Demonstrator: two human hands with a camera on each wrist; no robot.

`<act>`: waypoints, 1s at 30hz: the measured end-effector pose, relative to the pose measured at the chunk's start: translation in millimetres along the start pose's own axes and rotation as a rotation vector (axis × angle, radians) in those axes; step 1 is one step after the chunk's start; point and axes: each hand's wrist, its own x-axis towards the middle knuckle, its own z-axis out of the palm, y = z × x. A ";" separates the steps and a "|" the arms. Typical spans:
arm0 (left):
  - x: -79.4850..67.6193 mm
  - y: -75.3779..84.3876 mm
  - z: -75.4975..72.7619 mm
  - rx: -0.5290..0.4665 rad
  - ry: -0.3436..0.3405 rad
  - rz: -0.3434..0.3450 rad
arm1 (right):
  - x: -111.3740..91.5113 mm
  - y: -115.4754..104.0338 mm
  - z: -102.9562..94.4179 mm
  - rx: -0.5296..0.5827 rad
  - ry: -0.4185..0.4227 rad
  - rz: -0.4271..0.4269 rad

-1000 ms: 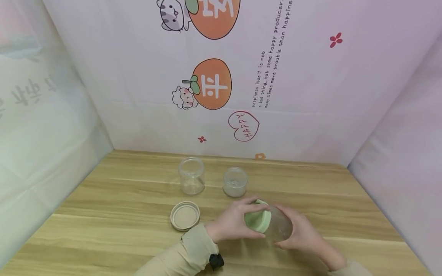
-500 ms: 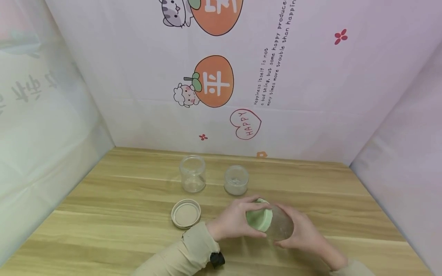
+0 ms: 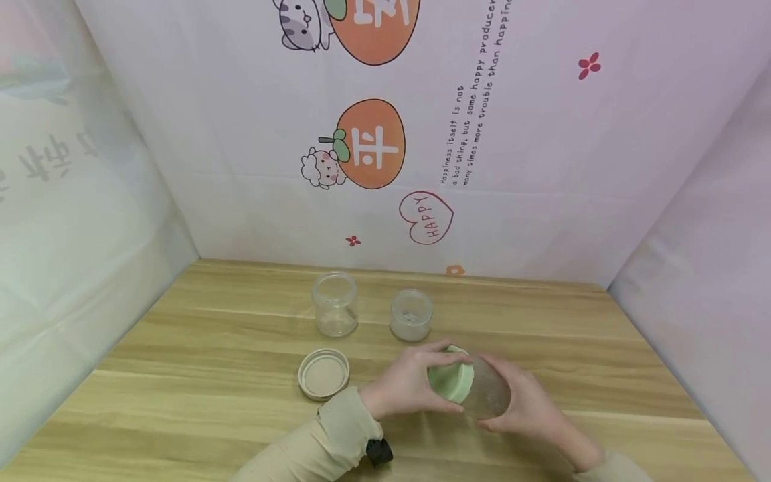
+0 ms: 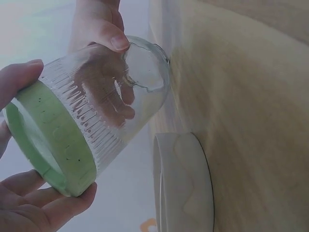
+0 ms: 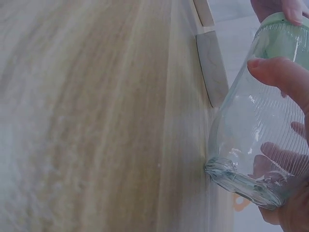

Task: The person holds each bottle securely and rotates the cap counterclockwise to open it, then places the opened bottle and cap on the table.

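In the head view, my left hand (image 3: 415, 381) holds a pale green lid (image 3: 460, 381) at the mouth of a clear glass jar (image 3: 489, 387). My right hand (image 3: 530, 405) grips the jar's body from the right. The jar is tilted on its side. Seen from the left wrist, fingertips and thumb pinch the lid's rim (image 4: 58, 140), and the ribbed glass (image 4: 89, 106) starts right beside it. The right wrist view has the thumb along the jar (image 5: 251, 130), with its base edge close to the tabletop; I cannot tell whether they touch.
A beige lid (image 3: 323, 375) lies inside up, left of my hands. Farther back stand a taller clear jar (image 3: 334, 314) and a shorter clear jar (image 3: 411, 325). A pale, lid-like ring (image 4: 186, 183) is near the held jar. A printed cloth wall (image 3: 518, 227) closes off the wooden table's back.
The head view shifts slightly between frames. Both hands, the green lid and the jar keep nearly the same positions.
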 end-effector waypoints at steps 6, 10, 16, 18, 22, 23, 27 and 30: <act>1.5 -4.0 3.2 -0.080 0.015 -0.048 | -0.3 -2.8 2.3 -0.017 0.025 0.007; 2.7 -11.3 6.8 -0.262 0.031 -0.169 | 2.1 -4.7 5.9 -0.098 0.072 0.024; 2.8 -12.7 7.3 -0.276 0.031 -0.227 | 5.2 -2.2 7.2 -0.115 0.068 0.040; 3.0 -12.3 7.0 -0.261 0.030 -0.227 | 5.9 -1.3 6.0 -0.110 0.055 0.036; 3.7 -12.7 6.0 -0.241 0.016 -0.213 | 7.3 0.6 3.0 -0.086 0.032 0.033; 4.0 -12.8 5.7 -0.237 0.009 -0.205 | 7.7 1.2 2.5 -0.080 0.029 0.034; 4.4 -12.3 4.2 -0.170 -0.017 -0.207 | 8.7 3.4 1.7 -0.055 0.019 0.039; 2.5 -9.6 3.0 -0.115 -0.029 -0.208 | 9.1 4.5 2.4 -0.049 0.011 0.041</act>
